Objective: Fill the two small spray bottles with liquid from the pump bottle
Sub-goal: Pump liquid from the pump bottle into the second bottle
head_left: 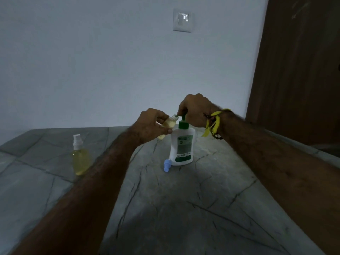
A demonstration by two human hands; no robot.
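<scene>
A white pump bottle (182,148) with a green label and green pump stands upright on the grey marble slab (184,208). My right hand (195,112) rests closed on top of its pump head. My left hand (153,125) holds a small uncapped spray bottle (168,126) with yellowish liquid, tilted, its open neck right at the pump's spout. A second small spray bottle (79,156), capped in white and holding yellowish liquid, stands alone at the left. A blue spray cap (167,165) lies on the slab by the pump bottle's base.
A white wall with a light switch (182,20) rises behind the slab. A brown wooden door (298,70) stands at the right. A yellow thread band (214,122) hangs from my right wrist.
</scene>
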